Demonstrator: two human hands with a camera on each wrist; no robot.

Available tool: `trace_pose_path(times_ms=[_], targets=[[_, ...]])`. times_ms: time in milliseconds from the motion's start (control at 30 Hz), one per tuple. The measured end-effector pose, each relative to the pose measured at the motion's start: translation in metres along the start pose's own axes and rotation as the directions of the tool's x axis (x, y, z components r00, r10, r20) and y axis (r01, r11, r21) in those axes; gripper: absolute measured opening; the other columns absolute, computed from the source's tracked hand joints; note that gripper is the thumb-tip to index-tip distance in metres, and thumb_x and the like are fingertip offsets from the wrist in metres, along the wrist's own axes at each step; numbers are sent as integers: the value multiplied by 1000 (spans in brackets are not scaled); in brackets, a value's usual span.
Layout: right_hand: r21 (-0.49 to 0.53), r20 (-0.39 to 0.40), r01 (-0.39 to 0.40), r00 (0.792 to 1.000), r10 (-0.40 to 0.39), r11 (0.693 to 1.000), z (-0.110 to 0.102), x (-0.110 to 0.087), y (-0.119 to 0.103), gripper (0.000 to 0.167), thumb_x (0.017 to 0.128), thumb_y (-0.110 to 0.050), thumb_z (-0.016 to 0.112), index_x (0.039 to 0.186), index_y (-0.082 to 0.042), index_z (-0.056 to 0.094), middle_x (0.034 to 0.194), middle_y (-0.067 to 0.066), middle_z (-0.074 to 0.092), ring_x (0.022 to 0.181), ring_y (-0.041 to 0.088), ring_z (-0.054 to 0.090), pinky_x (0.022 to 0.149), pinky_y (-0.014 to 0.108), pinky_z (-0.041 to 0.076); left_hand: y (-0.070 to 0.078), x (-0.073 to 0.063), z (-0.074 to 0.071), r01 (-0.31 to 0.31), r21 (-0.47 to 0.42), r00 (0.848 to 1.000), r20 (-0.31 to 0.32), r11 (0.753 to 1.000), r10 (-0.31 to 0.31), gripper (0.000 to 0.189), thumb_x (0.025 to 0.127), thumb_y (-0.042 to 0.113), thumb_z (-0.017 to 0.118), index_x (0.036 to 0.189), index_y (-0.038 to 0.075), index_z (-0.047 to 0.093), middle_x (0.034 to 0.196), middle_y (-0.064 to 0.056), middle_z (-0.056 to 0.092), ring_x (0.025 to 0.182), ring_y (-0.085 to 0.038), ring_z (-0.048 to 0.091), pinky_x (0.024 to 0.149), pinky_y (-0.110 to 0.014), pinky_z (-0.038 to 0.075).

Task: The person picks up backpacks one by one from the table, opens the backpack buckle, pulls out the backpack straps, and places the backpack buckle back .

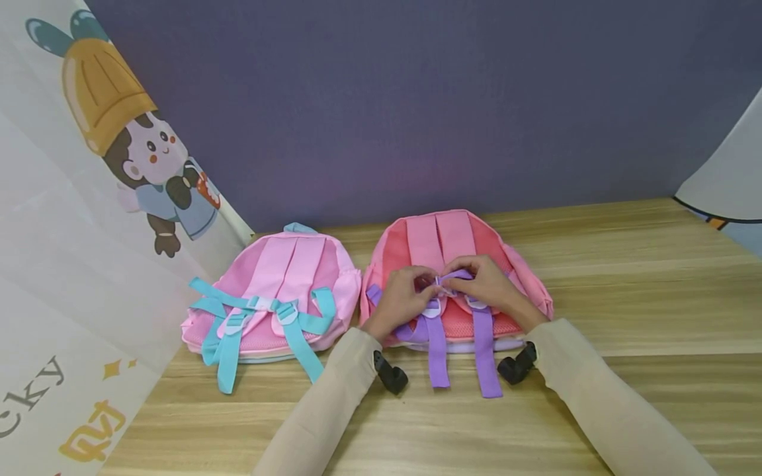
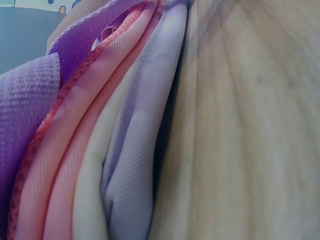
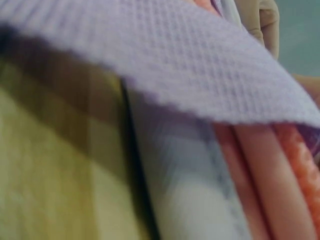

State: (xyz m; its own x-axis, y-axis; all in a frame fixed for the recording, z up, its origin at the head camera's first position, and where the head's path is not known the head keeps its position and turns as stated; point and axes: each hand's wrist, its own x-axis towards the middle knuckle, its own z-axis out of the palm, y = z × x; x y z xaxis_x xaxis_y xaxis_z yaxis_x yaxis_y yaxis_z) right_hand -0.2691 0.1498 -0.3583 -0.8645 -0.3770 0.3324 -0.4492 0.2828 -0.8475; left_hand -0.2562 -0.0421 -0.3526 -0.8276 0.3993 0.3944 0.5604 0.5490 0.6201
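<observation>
A coral-pink backpack [image 1: 425, 241] lies with its shoulder straps facing up. Over its middle, my left hand [image 1: 400, 299] and right hand [image 1: 489, 285] meet at a small pale buckle [image 1: 442, 285] on the purple straps. Left thumb and fingertips pinch the buckle from its left side. Opposite them, the right fingertips pinch its right side, where a purple strap [image 1: 460, 274] runs off. Fingers partly cover the buckle. Two purple strap ends [image 1: 487, 357] hang down over the bag's lower edge. In the right wrist view a purple strap [image 3: 165, 60] crosses close to the camera.
Left of it, and touching or nearly so, lies a light-pink backpack [image 1: 280, 264] with turquoise straps [image 1: 229, 360] joined by a white buckle [image 1: 262, 303]. Both bags are on a wooden table [image 1: 643, 297]. A dark panel [image 1: 417, 99] stands behind, a printed white sheet [image 1: 47, 198] at left.
</observation>
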Motion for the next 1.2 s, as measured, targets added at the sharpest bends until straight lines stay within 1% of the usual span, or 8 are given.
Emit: trace_pose_path(times_ms=[133, 300, 400, 533, 600, 800, 1067, 1200], targets=[[13, -6, 22, 1000, -22, 1000, 0, 0, -1, 8, 86, -5, 67, 91, 1, 68, 88, 12, 68, 76, 3, 57, 71, 16, 47, 1, 0, 0, 8, -4, 1000, 1, 1000, -8, 21, 85, 14, 71, 103, 5, 70, 90, -6, 72, 79, -12, 64, 72, -19, 50], [20, -13, 27, 1000, -27, 999, 0, -1, -1, 4, 86, -3, 65, 88, 1, 66, 84, 7, 64, 76, 5, 56, 71, 17, 46, 1, 0, 0, 17, -10, 1000, 3, 1000, -17, 21, 85, 14, 71, 104, 5, 70, 90, -6, 72, 78, -12, 64, 71, -19, 50], [17, -10, 43, 999, -42, 999, 0, -1, 0, 5, 86, 0, 63, 90, 2, 65, 88, 11, 66, 79, 4, 57, 73, 17, 46, 1, -1, 0, 9, -6, 1000, 1, 1000, -9, 21, 85, 14, 71, 104, 5, 70, 89, -6, 72, 77, -11, 63, 70, -19, 50], [-17, 6, 62, 998, -62, 998, 0, -1, 0, 13, 87, 2, 60, 97, 1, 68, 98, 16, 69, 87, 1, 59, 77, 16, 47, 1, -1, 0, -5, 2, 1000, -5, 1000, 5, 23, 84, 13, 71, 105, 4, 70, 88, -7, 72, 77, -12, 64, 69, -19, 50], [-37, 12, 53, 999, -53, 998, 0, 0, -1, 14, 88, -1, 62, 100, -1, 70, 101, 15, 70, 89, 2, 60, 79, 16, 47, 1, -1, 0, -7, 4, 1000, -7, 1000, 7, 23, 85, 13, 70, 106, 4, 70, 89, -8, 72, 77, -13, 65, 69, -19, 50], [-79, 11, 26, 1000, -25, 997, 0, -1, -3, 17, 86, -14, 71, 99, -4, 71, 98, 11, 71, 85, 2, 58, 77, 15, 46, 1, -1, 0, -7, 8, 1000, -8, 1000, 8, 22, 85, 12, 69, 106, 5, 70, 89, -8, 72, 78, -13, 65, 69, -18, 50], [-67, -4, 43, 999, -43, 997, 0, 1, -1, 10, 86, -8, 68, 94, -3, 71, 94, 13, 71, 81, 1, 59, 74, 15, 48, 0, 0, 0, 5, -9, 1000, -3, 1000, -5, 23, 86, 13, 70, 107, 5, 70, 91, -7, 72, 79, -13, 65, 71, -18, 50], [-65, -34, 13, 999, -15, 998, 0, 0, -1, 10, 87, -8, 67, 95, -2, 71, 95, 14, 70, 80, 0, 58, 74, 15, 47, -2, 0, 1, -1, -11, 1000, 0, 1000, 1, 22, 86, 13, 69, 106, 4, 70, 92, -8, 72, 81, -13, 65, 72, -19, 50]])
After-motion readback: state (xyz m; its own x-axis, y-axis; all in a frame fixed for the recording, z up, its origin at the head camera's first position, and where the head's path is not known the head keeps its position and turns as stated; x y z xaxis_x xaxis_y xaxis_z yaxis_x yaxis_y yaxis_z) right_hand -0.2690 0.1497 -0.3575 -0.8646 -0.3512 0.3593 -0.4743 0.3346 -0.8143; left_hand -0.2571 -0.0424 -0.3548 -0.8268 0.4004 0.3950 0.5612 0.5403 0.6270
